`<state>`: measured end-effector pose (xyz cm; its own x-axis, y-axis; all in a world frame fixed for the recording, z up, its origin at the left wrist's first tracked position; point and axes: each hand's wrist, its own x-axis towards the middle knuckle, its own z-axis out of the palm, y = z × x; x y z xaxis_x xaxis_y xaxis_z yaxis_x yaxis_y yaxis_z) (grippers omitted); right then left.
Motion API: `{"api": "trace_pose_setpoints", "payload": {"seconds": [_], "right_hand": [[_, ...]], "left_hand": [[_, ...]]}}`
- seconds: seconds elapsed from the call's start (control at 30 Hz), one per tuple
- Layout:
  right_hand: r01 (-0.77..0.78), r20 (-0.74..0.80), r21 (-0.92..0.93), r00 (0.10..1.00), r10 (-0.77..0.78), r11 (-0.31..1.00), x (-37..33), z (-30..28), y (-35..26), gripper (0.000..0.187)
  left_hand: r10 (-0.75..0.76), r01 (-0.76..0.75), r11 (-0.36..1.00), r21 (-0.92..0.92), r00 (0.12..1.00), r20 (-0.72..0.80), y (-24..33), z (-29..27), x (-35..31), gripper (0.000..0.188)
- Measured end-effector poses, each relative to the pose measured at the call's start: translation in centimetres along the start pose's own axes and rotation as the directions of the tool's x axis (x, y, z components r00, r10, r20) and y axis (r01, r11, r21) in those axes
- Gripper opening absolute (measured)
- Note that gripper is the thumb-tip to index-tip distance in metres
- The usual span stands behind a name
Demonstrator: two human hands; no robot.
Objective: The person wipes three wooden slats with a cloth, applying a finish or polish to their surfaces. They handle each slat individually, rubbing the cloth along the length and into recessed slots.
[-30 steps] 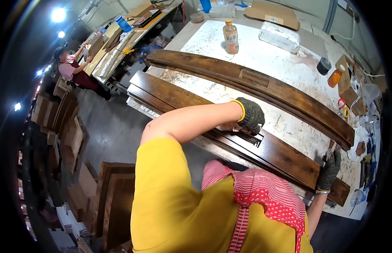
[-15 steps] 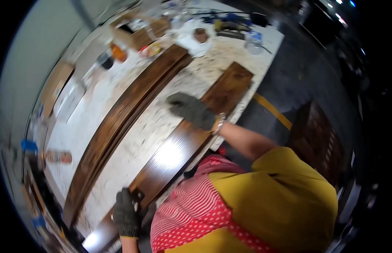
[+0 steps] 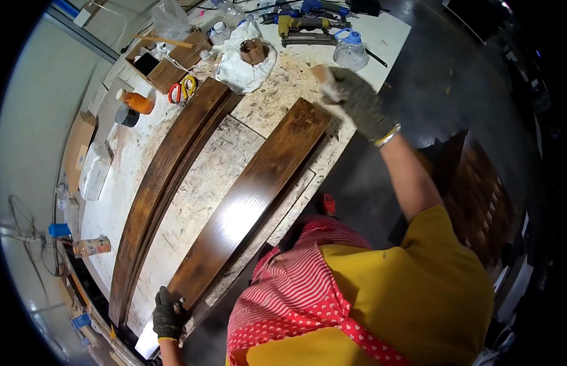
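Note:
A long dark-brown wooden board (image 3: pixel 259 177), its varnished top catching a bright glare, lies slantwise along the near edge of the worktable. At the board's lower left end my left hand (image 3: pixel 166 317), in a grey knit glove, is closed against its edge; part of its grip is hidden. My right hand (image 3: pixel 364 107), also gloved, is raised beyond the board's far end and over the table edge. Pinched in its fingers is a folded tan-and-white pad (image 3: pixel 327 84), whose material I cannot make out. Curved brown wooden strips (image 3: pixel 164 177) lie side by side farther in.
At the back are a nail gun (image 3: pixel 305 24), a clear jug (image 3: pixel 350 52), a white cloth (image 3: pixel 234 70) bearing a brown piece, scissors (image 3: pixel 183 89) and an orange bottle (image 3: pixel 136 101). A can (image 3: pixel 92 246) stands left. Dark slatted wood (image 3: pixel 478 189) is at right.
My right hand has lifted off the board and swung up and right, showing the pad. My left hand stays at the board's lower end. The view has shifted slightly and become sharper.

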<state>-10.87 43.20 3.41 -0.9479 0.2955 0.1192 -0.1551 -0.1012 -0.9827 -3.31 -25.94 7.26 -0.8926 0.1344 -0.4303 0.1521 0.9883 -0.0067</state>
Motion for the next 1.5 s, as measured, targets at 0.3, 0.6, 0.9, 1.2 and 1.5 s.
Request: {"api": "trace_pose_setpoints", "payload": {"seconds": [0.3, 0.6, 0.9, 1.2, 1.5], "right_hand": [[0.351, 0.45, -0.658, 0.892, -0.025, 0.667, 5.6, -6.6, 2.2, 0.047], [0.532, 0.673, -0.504, 0.736, -0.077, 0.68, 8.0, -5.6, 3.7, 0.046], [0.526, 0.621, -0.635, 0.783, -0.032, 0.566, -2.4, -9.9, 0.3, 0.037], [0.214, 0.06, -0.761, 0.963, -0.263, 0.612, -7.1, -2.8, 2.3, 0.042], [0.243, 0.16, -0.827, 0.966, -0.201, 0.507, -12.7, 5.7, 1.9, 0.052]], "left_hand": [[-0.183, 0.164, 0.968, 0.189, 0.979, 0.089, 6.3, -2.0, 1.0, 0.087], [-0.309, 0.273, 0.933, 0.235, 0.942, 0.129, 8.2, -2.6, 1.4, 0.084], [-0.266, 0.233, 0.946, 0.225, 0.956, 0.127, 7.1, -2.3, 1.3, 0.094], [-0.198, 0.173, 0.97, 0.17, 0.97, 0.139, 5.3, -2.1, 1.1, 0.111], [-0.05, 0.044, 0.994, 0.096, 0.997, 0.063, 2.2, -0.3, 1.1, 0.114]]}}
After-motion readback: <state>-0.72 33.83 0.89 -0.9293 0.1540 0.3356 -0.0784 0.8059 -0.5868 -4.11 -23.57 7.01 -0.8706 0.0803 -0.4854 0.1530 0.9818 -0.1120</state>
